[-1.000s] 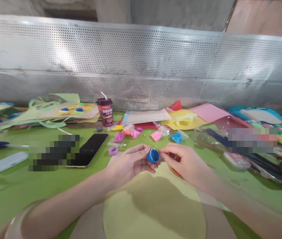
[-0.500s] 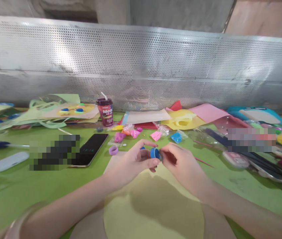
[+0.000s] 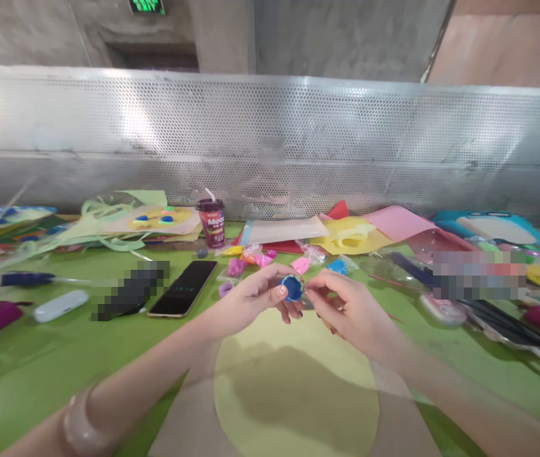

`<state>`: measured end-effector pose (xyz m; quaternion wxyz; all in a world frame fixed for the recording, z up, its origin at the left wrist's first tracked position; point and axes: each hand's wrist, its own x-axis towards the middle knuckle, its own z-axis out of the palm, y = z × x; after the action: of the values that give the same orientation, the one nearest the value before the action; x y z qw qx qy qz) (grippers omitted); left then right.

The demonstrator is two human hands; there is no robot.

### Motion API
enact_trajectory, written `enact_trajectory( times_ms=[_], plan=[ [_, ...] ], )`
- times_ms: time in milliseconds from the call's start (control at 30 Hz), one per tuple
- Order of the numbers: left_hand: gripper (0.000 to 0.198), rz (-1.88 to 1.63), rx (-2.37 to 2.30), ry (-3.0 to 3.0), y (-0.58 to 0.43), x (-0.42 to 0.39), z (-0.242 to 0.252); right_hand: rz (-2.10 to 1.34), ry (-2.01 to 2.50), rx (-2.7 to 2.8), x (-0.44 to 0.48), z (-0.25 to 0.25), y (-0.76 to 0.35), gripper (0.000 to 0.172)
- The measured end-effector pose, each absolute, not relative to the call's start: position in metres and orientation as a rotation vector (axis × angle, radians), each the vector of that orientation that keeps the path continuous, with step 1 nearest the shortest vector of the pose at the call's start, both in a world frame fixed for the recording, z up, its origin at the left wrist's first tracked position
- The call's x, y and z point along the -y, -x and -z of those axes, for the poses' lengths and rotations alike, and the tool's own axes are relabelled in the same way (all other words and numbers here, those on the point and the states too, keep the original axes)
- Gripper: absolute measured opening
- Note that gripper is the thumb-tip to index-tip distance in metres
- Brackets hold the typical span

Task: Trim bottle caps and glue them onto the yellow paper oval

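My left hand (image 3: 263, 295) grips a small round blue cap-like piece (image 3: 292, 288) between thumb and fingers, its broad round side turned toward me. A thin yellow-green band shows along the piece's upper rim. At its right edge, my right hand (image 3: 343, 301) has thumb and forefinger pinched together; whether anything small is between those fingertips is hidden. Both hands hover above a large pale yellow paper circle (image 3: 298, 387) lying on a light sheet (image 3: 184, 412). A purple ring (image 3: 226, 289) lies just left of my left hand.
A phone (image 3: 184, 289) and a white case (image 3: 61, 306) lie to the left on the green table (image 3: 122, 368). Behind my hands are a lidded drink cup (image 3: 212, 225), bags of pink clay (image 3: 301, 264) and blue clay (image 3: 337, 265), and coloured paper (image 3: 398, 223). A perforated metal panel (image 3: 270, 114) borders the back.
The blue piece has turned so its round side faces me more. My fingers have shifted slightly around it, and the whole view has tilted up a little.
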<state>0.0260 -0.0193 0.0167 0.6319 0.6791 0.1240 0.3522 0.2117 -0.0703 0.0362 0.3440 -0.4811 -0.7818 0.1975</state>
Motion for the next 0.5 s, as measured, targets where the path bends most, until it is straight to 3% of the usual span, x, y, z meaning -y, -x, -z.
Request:
enact_trajectory(
  times_ms=[500],
  plan=[
    [0.033,-0.838,-0.304,-1.752,-0.0262,0.0297,-0.0230,-0.210,0.996,2.107,0.0748,-0.0365,-0.2119,0.022]
  ],
)
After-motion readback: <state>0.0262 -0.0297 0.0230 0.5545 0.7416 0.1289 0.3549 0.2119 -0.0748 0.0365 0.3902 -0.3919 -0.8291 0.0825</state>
